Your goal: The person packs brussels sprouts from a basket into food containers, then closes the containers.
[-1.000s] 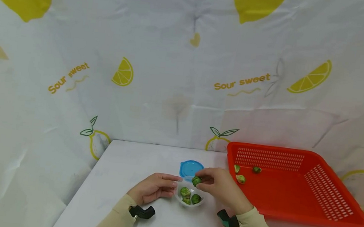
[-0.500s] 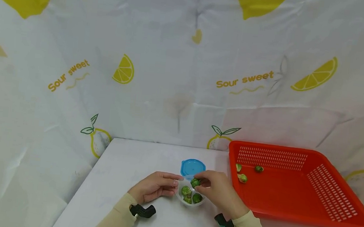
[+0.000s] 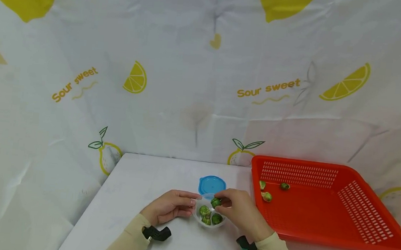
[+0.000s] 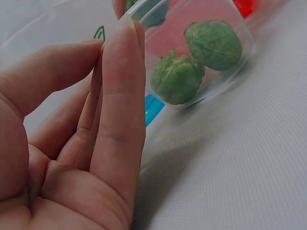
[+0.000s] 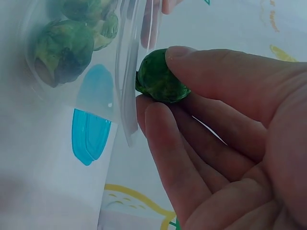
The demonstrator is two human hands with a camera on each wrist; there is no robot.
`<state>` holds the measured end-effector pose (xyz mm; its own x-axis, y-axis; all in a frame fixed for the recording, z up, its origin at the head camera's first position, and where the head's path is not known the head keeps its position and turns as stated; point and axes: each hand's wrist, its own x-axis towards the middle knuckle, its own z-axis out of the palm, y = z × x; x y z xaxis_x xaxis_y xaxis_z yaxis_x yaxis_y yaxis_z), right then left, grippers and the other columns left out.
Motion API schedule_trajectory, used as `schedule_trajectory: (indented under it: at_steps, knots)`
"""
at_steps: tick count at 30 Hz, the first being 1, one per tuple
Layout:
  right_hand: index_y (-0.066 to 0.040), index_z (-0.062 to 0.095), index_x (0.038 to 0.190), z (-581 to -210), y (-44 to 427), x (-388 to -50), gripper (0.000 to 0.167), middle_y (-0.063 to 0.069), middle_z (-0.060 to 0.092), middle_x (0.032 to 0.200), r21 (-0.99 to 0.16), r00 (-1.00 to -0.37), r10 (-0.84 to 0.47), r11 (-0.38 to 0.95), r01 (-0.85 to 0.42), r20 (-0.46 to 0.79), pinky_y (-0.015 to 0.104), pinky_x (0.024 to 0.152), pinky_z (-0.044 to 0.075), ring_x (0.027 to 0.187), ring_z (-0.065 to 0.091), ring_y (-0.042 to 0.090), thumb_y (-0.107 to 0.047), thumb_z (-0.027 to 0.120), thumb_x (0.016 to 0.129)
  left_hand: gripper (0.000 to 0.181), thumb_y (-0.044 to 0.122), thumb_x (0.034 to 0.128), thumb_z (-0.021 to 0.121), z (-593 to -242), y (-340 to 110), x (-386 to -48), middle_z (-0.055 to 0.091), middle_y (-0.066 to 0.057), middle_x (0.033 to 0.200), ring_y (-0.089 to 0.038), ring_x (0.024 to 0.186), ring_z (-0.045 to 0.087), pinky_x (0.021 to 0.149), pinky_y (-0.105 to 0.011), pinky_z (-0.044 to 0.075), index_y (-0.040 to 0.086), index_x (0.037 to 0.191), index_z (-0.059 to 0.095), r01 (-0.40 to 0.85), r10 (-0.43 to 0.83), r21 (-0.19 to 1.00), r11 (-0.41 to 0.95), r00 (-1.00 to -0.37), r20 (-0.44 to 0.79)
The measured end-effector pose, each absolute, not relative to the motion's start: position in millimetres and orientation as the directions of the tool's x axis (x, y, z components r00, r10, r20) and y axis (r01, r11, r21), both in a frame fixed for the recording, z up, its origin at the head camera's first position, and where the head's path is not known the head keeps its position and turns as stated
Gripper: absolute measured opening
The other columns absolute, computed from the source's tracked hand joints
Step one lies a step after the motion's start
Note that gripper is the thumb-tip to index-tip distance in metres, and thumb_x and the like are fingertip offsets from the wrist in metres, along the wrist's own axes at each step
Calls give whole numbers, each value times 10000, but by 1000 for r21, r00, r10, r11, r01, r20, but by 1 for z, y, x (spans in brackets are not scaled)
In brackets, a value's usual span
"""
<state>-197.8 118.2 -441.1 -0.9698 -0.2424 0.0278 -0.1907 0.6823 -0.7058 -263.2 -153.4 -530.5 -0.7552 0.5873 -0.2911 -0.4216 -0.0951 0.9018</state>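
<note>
A round clear plastic container (image 3: 196, 218) stands on the white table with three Brussels sprouts (image 3: 207, 215) in it. My left hand (image 3: 171, 206) is at its left side, fingers mostly straight and touching the rim; the left wrist view shows those fingertips (image 4: 122, 36) against the clear wall. My right hand (image 3: 241, 210) pinches another Brussels sprout (image 3: 215, 202) between thumb and fingers over the container's far right part. In the right wrist view, this green sprout (image 5: 160, 79) is close beside the rim. A blue lid (image 3: 212, 184) lies just behind the container.
A large red plastic basket (image 3: 325, 217) stands on the right of the table, with three Brussels sprouts (image 3: 267, 196) near its left wall. A white cloth backdrop (image 3: 171, 122) with lemon prints rises behind the table.
The right hand has shifted slightly left and down with the Brussels sprout, still pinching it over the container. The left hand stays at the rim. The head view has tilted a little.
</note>
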Motion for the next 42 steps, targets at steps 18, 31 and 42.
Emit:
schedule_trajectory:
  at_steps: [18, 31, 42]
  knots:
    - [-78, 812, 1177, -438, 116, -195, 275, 72, 799, 1115, -689, -979, -195, 702, -180, 57, 413, 881, 686, 944, 745, 151, -48, 860, 908, 464, 83, 1026, 724, -529, -153, -264, 789, -14, 1019, -94, 874, 782, 810, -224, 659, 11, 1477, 642, -425, 593, 900, -95, -750, -291]
    - [-119, 813, 1200, -413, 130, -190, 262, 27, 792, 1130, -675, -970, -241, 708, -208, 46, 375, 880, 682, 984, 720, 135, -108, 845, 940, 487, 141, 1016, 759, -530, -154, -262, 779, -24, 1031, -98, 885, 764, 817, -223, 655, 18, 1474, 648, -415, 587, 907, -76, -754, -296]
    - [-143, 809, 1226, -370, 206, -204, 254, -1, 793, 1142, -577, -953, -294, 766, -282, 77, 345, 872, 678, 998, 729, 141, -150, 819, 972, 479, 94, 1033, 722, -528, -153, -262, 772, -13, 1016, -86, 865, 775, 823, -220, 655, -4, 1492, 623, -422, 597, 903, -79, -746, -296]
